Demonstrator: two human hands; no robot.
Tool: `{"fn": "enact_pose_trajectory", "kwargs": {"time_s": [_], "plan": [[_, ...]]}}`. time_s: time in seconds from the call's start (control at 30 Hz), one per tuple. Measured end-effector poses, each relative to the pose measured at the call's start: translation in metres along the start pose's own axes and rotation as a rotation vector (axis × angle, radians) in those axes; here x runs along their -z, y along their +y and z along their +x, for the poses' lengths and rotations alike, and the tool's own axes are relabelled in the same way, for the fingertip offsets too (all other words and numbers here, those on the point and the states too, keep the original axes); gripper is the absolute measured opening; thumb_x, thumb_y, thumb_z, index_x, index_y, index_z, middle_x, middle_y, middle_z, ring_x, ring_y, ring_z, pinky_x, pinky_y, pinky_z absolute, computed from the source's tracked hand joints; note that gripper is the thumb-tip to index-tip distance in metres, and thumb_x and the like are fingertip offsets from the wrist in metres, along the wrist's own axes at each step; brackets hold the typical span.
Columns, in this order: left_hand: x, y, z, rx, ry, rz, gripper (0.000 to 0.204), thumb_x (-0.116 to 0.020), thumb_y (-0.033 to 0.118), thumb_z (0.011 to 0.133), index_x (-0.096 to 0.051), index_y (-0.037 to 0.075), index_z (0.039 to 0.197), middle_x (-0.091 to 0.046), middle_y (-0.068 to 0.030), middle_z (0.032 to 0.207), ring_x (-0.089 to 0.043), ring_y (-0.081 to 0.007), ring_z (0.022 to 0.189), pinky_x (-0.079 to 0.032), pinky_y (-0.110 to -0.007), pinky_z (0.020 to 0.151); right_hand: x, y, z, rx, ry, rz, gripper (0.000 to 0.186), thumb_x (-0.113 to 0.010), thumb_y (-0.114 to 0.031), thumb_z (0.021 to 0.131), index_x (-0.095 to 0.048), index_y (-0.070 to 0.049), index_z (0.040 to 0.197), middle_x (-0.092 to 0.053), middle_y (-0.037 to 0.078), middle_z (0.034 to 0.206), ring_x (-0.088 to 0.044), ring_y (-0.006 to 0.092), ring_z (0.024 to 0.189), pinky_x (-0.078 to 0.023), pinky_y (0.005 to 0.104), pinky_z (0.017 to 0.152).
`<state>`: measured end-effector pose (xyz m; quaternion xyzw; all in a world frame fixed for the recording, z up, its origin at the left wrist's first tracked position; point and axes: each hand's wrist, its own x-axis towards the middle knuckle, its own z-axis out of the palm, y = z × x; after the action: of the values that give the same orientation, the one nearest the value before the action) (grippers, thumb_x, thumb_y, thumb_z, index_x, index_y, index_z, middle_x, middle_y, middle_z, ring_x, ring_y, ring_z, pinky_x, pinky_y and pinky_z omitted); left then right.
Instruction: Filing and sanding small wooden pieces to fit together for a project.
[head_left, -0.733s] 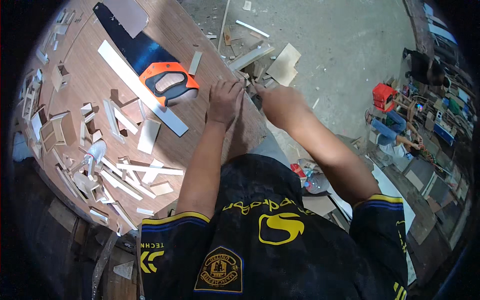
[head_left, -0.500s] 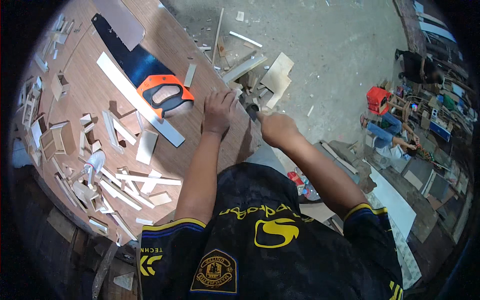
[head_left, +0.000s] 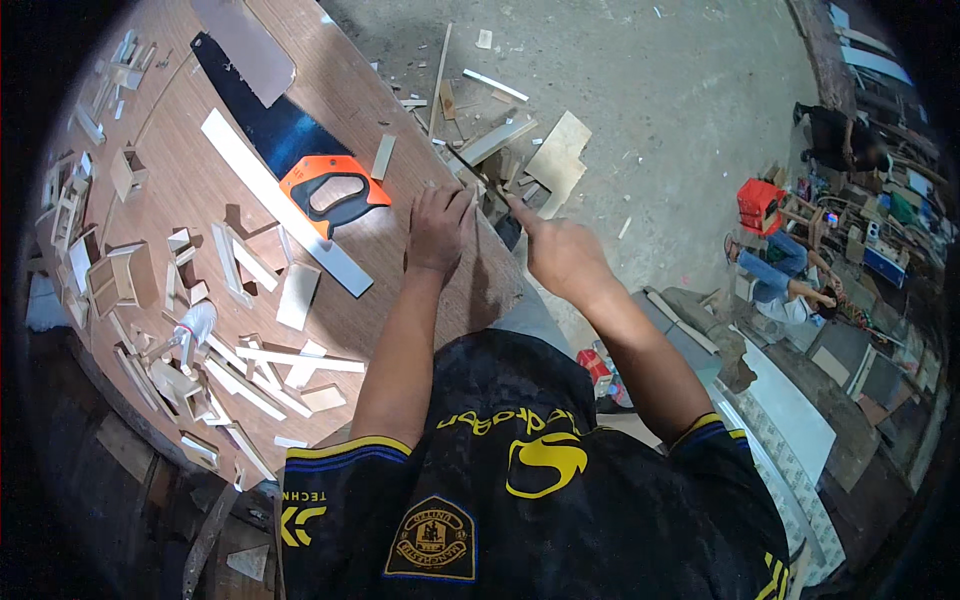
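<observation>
My left hand (head_left: pixel 438 230) rests at the right edge of the wooden tabletop, fingers bent over a small pale piece of wood that they mostly hide. Just past the edge, my right hand (head_left: pixel 564 254) is closed round a thin dark blade-like tool (head_left: pixel 480 172); its exact kind is unclear. The tool slants away toward the far left, close to my left fingertips. Left of my hands lies a handsaw (head_left: pixel 335 190) with an orange and black handle. Beside it stretches a long white strip (head_left: pixel 285 202), and a short pale strip (head_left: pixel 383 157) lies near the handle.
Several cut wood pieces and small box shapes (head_left: pixel 122 278) cover the table's left side, with a white bulb-like object (head_left: pixel 196 322) among them. Offcuts (head_left: pixel 560 155) litter the concrete floor. At the right, people sit near a red crate (head_left: pixel 760 206) and stacked boards.
The dark tool in my right hand has swung so its thin length shows, reaching farther forward along the table edge. My left hand stays in place.
</observation>
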<state>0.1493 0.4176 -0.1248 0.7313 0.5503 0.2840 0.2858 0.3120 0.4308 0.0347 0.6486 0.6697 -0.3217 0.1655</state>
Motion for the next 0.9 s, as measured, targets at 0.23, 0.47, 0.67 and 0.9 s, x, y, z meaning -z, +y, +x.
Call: {"fn": "enact_pose_trajectory", "kwargs": {"time_s": [0.23, 0.47, 0.67, 0.9], "plan": [[0.0, 0.0, 0.001, -0.021, 0.04, 0.036, 0.024, -0.067, 0.017, 0.084, -0.065, 0.01, 0.107, -0.06, -0.0062, 0.102, -0.056, -0.0273, 0.094, -0.043, -0.041, 0.085, 0.003, -0.001, 0.002, 0.038, -0.048, -0.108, 0.057, -0.05, -0.009, 0.082, -0.048, -0.011, 0.14, -0.069, 0.021, 0.081, -0.069, 0.0382, 0.075, -0.055, 0.0495, 0.068], [-0.003, -0.003, 0.002, -0.031, 0.043, 0.042, 0.022, -0.071, 0.016, 0.082, -0.066, 0.008, 0.102, -0.062, -0.0079, 0.103, -0.058, -0.0288, 0.094, -0.045, -0.041, 0.082, -0.006, -0.001, 0.007, 0.076, -0.006, -0.048, 0.062, -0.049, -0.003, 0.078, -0.049, -0.01, 0.139, -0.067, 0.025, 0.081, -0.067, 0.0401, 0.076, -0.053, 0.0503, 0.067], [-0.003, 0.0, 0.003, -0.027, 0.063, 0.011, 0.021, -0.071, 0.015, 0.081, -0.066, 0.008, 0.101, -0.062, -0.0075, 0.103, -0.058, -0.0288, 0.094, -0.044, -0.041, 0.081, -0.002, -0.004, 0.01, 0.105, -0.034, -0.082, 0.061, -0.05, -0.003, 0.079, -0.049, -0.01, 0.139, -0.068, 0.024, 0.081, -0.067, 0.0386, 0.076, -0.053, 0.0495, 0.067], [-0.003, -0.001, 0.002, -0.024, 0.055, 0.001, 0.021, -0.071, 0.013, 0.081, -0.066, 0.008, 0.1, -0.061, -0.0076, 0.101, -0.057, -0.0291, 0.092, -0.044, -0.041, 0.079, 0.0, -0.014, 0.031, 0.047, -0.144, -0.113, 0.056, -0.051, -0.006, 0.081, -0.051, -0.011, 0.137, -0.068, 0.021, 0.082, -0.068, 0.0373, 0.076, -0.053, 0.0485, 0.066]]}}
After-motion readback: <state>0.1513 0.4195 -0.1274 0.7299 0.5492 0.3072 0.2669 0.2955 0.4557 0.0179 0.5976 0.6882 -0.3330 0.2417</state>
